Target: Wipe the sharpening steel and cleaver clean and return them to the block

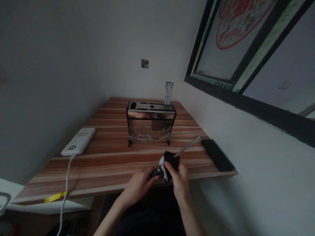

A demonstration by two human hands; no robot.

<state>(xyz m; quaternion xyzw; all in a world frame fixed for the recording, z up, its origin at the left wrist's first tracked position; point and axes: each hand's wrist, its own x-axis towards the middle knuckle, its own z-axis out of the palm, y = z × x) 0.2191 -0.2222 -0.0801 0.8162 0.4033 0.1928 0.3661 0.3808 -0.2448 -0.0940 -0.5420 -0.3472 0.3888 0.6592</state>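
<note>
My left hand [140,182] is closed around the black handle of a knife [187,146]. Its narrow, pale blade points up and to the right over the table's front part. My right hand [180,177] pinches a black flat piece [171,158], cloth or card, folded about the blade near the handle. White crumpled material [162,164] shows at the piece's handle side; I cannot tell what it is. Behind both hands stands a slotted knife block [151,114] with a see-through front and loose clear film. One wrapped handle [168,93] sticks up from its right end.
The wood-striped table [110,131] runs back to the wall. A white power bank [78,141] with a white cable [66,183] lies at left. A black phone [218,155] rests at the right edge. Yellow tape [55,197] sits on the front edge. A dark-framed window [221,88] is at right.
</note>
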